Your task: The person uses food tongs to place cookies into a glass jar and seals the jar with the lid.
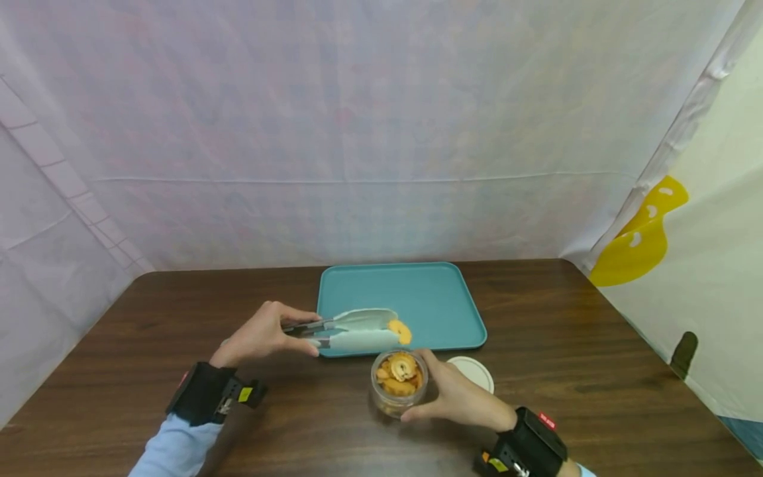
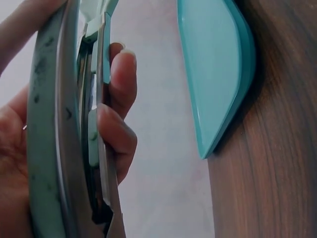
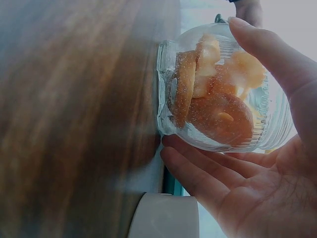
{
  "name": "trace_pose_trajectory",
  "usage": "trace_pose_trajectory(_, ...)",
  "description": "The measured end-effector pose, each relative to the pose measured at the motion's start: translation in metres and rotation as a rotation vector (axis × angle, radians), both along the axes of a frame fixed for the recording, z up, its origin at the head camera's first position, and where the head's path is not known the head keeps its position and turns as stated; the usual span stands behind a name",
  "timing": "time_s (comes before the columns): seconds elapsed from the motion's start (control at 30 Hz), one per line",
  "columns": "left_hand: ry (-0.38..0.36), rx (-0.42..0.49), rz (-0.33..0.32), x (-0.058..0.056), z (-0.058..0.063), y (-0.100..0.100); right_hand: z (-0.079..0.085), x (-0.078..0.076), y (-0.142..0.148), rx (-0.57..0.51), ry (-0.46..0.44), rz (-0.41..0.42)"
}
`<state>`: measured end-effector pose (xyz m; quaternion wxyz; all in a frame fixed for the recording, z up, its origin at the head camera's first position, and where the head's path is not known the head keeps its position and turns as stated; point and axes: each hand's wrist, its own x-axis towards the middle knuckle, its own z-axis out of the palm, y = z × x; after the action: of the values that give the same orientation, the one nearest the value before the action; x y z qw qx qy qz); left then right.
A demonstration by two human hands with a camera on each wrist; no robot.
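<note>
My left hand (image 1: 262, 336) grips kitchen tongs (image 1: 363, 340) with steel arms and pale mint tips. In the left wrist view, fingers and thumb wrap the tongs' handles (image 2: 68, 114). A yellow, round snack piece (image 1: 401, 331) sits between the tong tips, over the near edge of the teal tray (image 1: 411, 291). My right hand (image 1: 456, 396) holds a clear glass jar (image 1: 381, 399), thumb on one side and fingers on the other. The lidless jar stands on the table, filled with golden-brown snack slices (image 3: 220, 116), some ring-shaped.
A round white lid (image 1: 473, 372) lies on the table just right of the jar, partly behind the right hand. The brown wooden table (image 1: 286, 424) ends at a pale cloth wall (image 1: 334, 132). A yellow shape (image 1: 638, 242) shows on the right cloth.
</note>
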<state>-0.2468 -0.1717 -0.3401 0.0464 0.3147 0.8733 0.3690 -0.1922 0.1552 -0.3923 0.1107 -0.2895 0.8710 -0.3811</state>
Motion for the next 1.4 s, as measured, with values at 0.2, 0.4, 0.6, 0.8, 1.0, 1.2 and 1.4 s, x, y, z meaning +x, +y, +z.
trace_pose_trajectory(0.2, -0.009, 0.003, -0.045, 0.002, -0.003, 0.0, -0.001, 0.0, -0.001, 0.02, 0.023, -0.011)
trace_pose_trajectory(0.4, -0.022, 0.008, -0.079, 0.0, -0.006, -0.001, -0.002, -0.001, -0.002, 0.007, 0.03, -0.009)
trace_pose_trajectory(0.6, -0.018, -0.016, -0.091, 0.002, -0.005, -0.001, -0.002, -0.001, -0.002, 0.001, 0.019, -0.008)
trace_pose_trajectory(0.8, -0.01, -0.02, -0.112, 0.002, -0.008, -0.001, -0.002, -0.001, -0.002, 0.0, 0.031, -0.011)
trace_pose_trajectory(1.0, -0.019, -0.012, -0.126, 0.002, -0.01, -0.001, -0.003, -0.002, -0.003, 0.002, 0.057, -0.01)
trace_pose_trajectory(1.2, -0.026, -0.003, -0.12, 0.002, -0.012, 0.0, -0.003, -0.002, -0.002, 0.0, 0.035, -0.005)
trace_pose_trajectory(1.4, -0.018, 0.01, -0.13, 0.003, -0.014, 0.0, -0.003, -0.003, -0.002, -0.006, 0.029, 0.004)
